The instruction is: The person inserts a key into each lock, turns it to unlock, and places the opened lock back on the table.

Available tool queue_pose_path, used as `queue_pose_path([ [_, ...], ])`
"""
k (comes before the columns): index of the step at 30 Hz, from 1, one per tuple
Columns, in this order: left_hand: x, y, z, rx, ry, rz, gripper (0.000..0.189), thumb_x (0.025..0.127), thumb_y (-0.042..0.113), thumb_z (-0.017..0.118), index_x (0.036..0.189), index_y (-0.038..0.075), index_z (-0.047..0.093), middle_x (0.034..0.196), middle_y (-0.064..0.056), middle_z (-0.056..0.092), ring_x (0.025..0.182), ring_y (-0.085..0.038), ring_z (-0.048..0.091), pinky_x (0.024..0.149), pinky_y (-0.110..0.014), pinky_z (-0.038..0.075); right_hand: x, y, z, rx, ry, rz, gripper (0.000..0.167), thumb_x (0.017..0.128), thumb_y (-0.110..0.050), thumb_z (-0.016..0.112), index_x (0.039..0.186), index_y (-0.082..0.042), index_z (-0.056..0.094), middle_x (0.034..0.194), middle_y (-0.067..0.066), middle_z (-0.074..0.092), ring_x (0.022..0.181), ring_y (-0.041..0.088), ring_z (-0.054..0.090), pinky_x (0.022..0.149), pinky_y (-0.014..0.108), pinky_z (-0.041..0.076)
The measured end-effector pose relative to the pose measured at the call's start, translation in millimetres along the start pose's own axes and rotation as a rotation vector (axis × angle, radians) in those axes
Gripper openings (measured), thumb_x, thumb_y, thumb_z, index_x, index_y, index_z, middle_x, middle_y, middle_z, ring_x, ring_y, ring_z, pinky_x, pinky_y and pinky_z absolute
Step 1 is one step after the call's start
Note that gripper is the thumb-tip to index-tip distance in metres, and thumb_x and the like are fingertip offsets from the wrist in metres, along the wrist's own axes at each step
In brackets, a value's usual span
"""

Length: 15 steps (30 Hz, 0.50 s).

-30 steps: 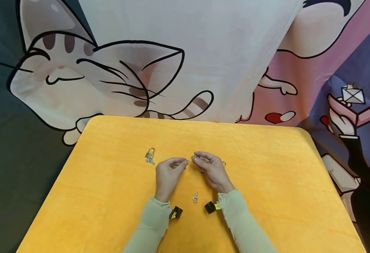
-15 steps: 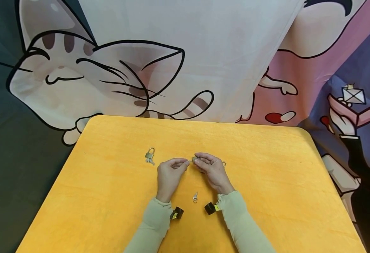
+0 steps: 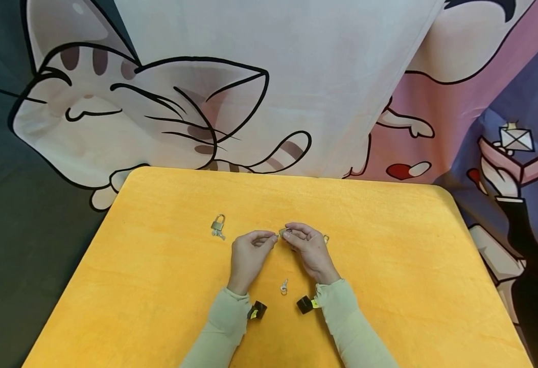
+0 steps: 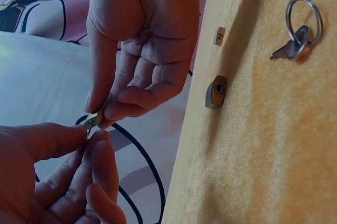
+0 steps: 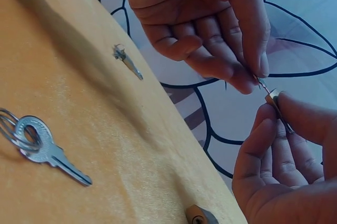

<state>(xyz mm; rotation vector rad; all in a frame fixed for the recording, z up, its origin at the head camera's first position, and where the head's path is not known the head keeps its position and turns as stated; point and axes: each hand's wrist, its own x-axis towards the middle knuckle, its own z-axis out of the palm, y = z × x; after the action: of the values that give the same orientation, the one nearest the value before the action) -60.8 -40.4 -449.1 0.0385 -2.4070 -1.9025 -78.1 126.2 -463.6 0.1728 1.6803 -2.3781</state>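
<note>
Between thumb and fingers, my left hand (image 3: 249, 259) pinches a small key (image 5: 261, 83). My right hand (image 3: 312, 253) holds a small brass padlock (image 3: 283, 232), its keyhole face turned toward the left hand. In the right wrist view the key's tip meets the padlock's end; I cannot tell whether it is inside the keyhole. Fingers cover most of the padlock and the key's head. On the table near my wrists lies a loose key on a ring (image 3: 284, 288). Two more padlocks, one larger (image 4: 216, 92) and one smaller (image 4: 219, 36), lie beyond it, mostly behind my right hand in the head view.
Left of the hands, another brass padlock (image 3: 217, 223) lies with small keys (image 3: 218, 234) beside its body. A yellow cloth covers the table (image 3: 135, 286). Behind the far edge hangs a cartoon-printed curtain (image 3: 333, 102).
My left hand has shifted slightly right with the key, closing the gap to the padlock. My right hand has barely moved. The things on the table lie as before.
</note>
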Motion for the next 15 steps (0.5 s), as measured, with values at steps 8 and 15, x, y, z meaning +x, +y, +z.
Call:
queue_pose_path([
  [8,-0.3,0.0,-1.6,0.026,-0.054,-0.016,0.014,0.091,0.022,0.077,0.096,0.01,0.08,0.08,-0.001,0.075,0.073,-0.02,0.072,0.064,-0.027,0.055,0.1,0.9,-2.7,-0.001,-0.002,-0.009,0.045,0.096,-0.002,0.067,0.133,0.018,0.049,0.095,-0.001,0.075,0.089,0.012,0.069,0.08,0.03,0.054],
  [15,-0.3,-1.9,-1.4,0.057,-0.112,-0.032,0.016,0.094,0.022,0.074,0.093,0.007,0.079,0.076,0.0,0.074,0.071,-0.026,0.071,0.059,-0.027,0.052,0.8,2.3,-3.7,-0.001,-0.007,-0.016,0.046,0.096,-0.003,0.067,0.133,0.018,0.05,0.095,-0.002,0.075,0.088,0.015,0.067,0.077,0.028,0.052],
])
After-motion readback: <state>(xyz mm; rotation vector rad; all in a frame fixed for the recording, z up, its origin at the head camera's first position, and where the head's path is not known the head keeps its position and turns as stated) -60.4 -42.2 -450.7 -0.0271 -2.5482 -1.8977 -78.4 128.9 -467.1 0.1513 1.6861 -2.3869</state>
